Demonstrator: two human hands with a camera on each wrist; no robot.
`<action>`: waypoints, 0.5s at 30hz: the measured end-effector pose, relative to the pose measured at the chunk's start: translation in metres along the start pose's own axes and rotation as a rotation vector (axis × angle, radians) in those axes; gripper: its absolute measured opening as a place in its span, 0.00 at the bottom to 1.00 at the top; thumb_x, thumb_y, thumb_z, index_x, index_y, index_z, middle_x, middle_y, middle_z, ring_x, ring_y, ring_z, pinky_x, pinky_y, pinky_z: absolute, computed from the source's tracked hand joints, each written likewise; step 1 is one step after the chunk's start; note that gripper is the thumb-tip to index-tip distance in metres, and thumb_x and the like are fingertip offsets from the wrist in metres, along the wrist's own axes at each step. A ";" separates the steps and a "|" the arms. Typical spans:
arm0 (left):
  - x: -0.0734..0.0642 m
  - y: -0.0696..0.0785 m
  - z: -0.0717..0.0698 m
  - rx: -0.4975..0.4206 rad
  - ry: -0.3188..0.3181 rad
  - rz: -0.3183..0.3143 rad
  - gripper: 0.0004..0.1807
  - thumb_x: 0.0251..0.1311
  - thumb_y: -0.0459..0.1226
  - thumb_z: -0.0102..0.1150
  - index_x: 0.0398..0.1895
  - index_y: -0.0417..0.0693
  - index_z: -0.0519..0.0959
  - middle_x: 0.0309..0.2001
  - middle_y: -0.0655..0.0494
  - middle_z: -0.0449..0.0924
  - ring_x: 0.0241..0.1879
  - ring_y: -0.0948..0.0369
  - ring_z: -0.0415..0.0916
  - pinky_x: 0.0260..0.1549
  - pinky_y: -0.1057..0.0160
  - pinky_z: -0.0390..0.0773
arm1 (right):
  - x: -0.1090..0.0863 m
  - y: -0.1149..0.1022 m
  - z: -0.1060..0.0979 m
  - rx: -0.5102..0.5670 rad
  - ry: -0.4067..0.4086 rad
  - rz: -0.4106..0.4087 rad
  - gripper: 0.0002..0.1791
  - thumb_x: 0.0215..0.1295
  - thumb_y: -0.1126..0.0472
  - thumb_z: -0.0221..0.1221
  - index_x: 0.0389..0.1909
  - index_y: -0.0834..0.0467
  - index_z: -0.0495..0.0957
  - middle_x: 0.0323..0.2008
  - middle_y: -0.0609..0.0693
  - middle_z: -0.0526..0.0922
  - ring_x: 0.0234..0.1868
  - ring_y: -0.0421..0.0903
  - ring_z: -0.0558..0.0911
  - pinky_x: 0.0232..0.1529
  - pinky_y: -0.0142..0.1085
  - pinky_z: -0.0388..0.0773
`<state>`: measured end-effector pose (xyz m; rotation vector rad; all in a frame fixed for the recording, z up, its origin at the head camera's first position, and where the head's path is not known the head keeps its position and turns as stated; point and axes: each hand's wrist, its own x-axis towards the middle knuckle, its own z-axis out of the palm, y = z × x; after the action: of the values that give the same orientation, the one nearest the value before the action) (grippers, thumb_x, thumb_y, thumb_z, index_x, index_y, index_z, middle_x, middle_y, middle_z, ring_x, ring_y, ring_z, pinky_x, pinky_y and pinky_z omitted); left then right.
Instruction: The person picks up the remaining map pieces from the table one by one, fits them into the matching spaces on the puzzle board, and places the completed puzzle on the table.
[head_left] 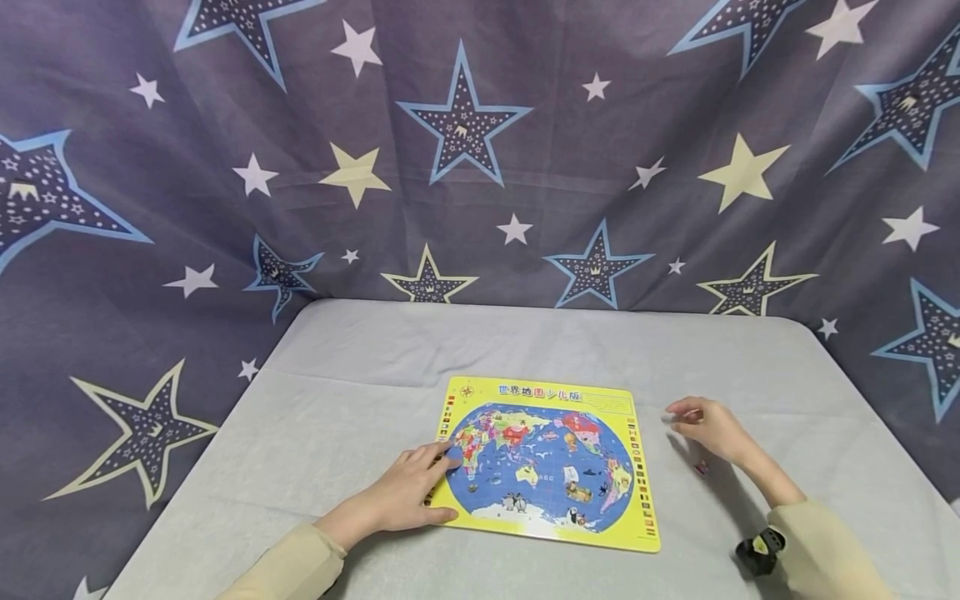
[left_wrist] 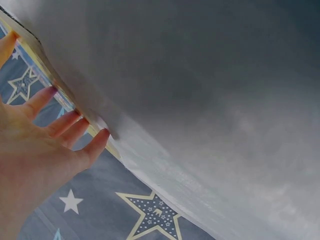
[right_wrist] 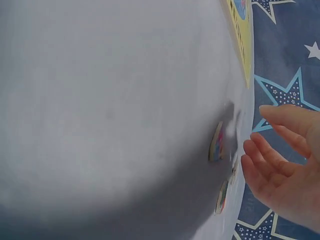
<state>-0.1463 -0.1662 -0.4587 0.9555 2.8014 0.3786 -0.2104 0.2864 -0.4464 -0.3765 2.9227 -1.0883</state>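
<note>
A yellow-edged children's world map board (head_left: 543, 533) lies flat on the table, its blue oval map facing up. My left hand (head_left: 408, 492) rests on the board's left edge with fingers spread, and the left wrist view shows its fingertips along that edge. To the right of the board, my right hand (head_left: 708, 429) hovers above the cloth, fingers slightly bent. Thumb and fingers stand apart with nothing between them in the right wrist view. Small flat colourful pieces lie near this hand: one piece (right_wrist: 216, 142) stands out, with another piece (right_wrist: 221, 197) closer to the camera.
A light grey cloth (head_left: 360, 342) covers the table. Behind and at both sides hangs a dark curtain (head_left: 517, 75) printed with stars. A black device (head_left: 761, 552) is strapped at the right wrist, by the beige sleeve.
</note>
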 end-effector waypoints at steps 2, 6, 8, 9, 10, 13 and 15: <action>0.000 0.000 0.000 0.000 -0.004 -0.004 0.37 0.51 0.62 0.48 0.59 0.48 0.65 0.64 0.45 0.54 0.62 0.51 0.52 0.56 0.48 0.57 | 0.001 0.001 -0.001 -0.011 0.009 0.014 0.13 0.50 0.70 0.58 0.38 0.69 0.76 0.34 0.60 0.79 0.34 0.50 0.77 0.31 0.35 0.73; 0.000 0.000 -0.001 0.003 0.000 0.001 0.37 0.51 0.62 0.48 0.59 0.48 0.65 0.64 0.45 0.54 0.62 0.51 0.52 0.56 0.48 0.57 | 0.002 0.003 -0.003 -0.028 0.014 0.027 0.13 0.51 0.68 0.58 0.39 0.69 0.76 0.34 0.60 0.78 0.35 0.52 0.76 0.32 0.38 0.73; 0.000 0.000 -0.001 0.003 -0.005 -0.004 0.38 0.51 0.62 0.48 0.59 0.48 0.65 0.64 0.45 0.54 0.63 0.51 0.52 0.56 0.48 0.57 | 0.002 0.005 -0.004 -0.032 0.021 0.025 0.14 0.51 0.68 0.59 0.39 0.69 0.76 0.35 0.61 0.78 0.36 0.54 0.76 0.34 0.42 0.74; 0.000 0.000 -0.001 0.003 -0.008 -0.006 0.38 0.51 0.62 0.48 0.59 0.48 0.65 0.64 0.45 0.54 0.63 0.51 0.52 0.56 0.49 0.57 | 0.003 0.006 -0.004 -0.035 0.024 0.023 0.14 0.51 0.68 0.59 0.39 0.69 0.76 0.35 0.62 0.78 0.37 0.55 0.76 0.35 0.44 0.74; 0.000 0.000 -0.001 0.003 -0.012 -0.008 0.38 0.51 0.62 0.47 0.59 0.48 0.65 0.64 0.46 0.53 0.63 0.51 0.52 0.56 0.49 0.57 | 0.003 0.007 -0.005 -0.037 0.028 0.020 0.14 0.51 0.68 0.59 0.39 0.69 0.76 0.36 0.62 0.78 0.37 0.57 0.76 0.36 0.46 0.74; 0.000 0.001 -0.002 0.002 -0.020 -0.015 0.38 0.51 0.62 0.47 0.60 0.49 0.64 0.64 0.46 0.53 0.63 0.52 0.51 0.56 0.49 0.56 | 0.003 0.009 -0.006 -0.042 0.037 0.021 0.14 0.52 0.67 0.58 0.40 0.69 0.76 0.38 0.65 0.77 0.40 0.60 0.75 0.39 0.50 0.73; 0.000 0.001 -0.002 0.004 -0.022 -0.016 0.38 0.51 0.63 0.47 0.60 0.49 0.64 0.65 0.46 0.53 0.63 0.52 0.51 0.56 0.49 0.56 | 0.003 0.010 -0.007 -0.045 0.039 0.027 0.14 0.53 0.67 0.58 0.41 0.69 0.75 0.39 0.66 0.76 0.41 0.61 0.74 0.39 0.51 0.72</action>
<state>-0.1459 -0.1661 -0.4569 0.9317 2.7890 0.3583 -0.2162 0.2979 -0.4470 -0.3188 2.9816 -1.0396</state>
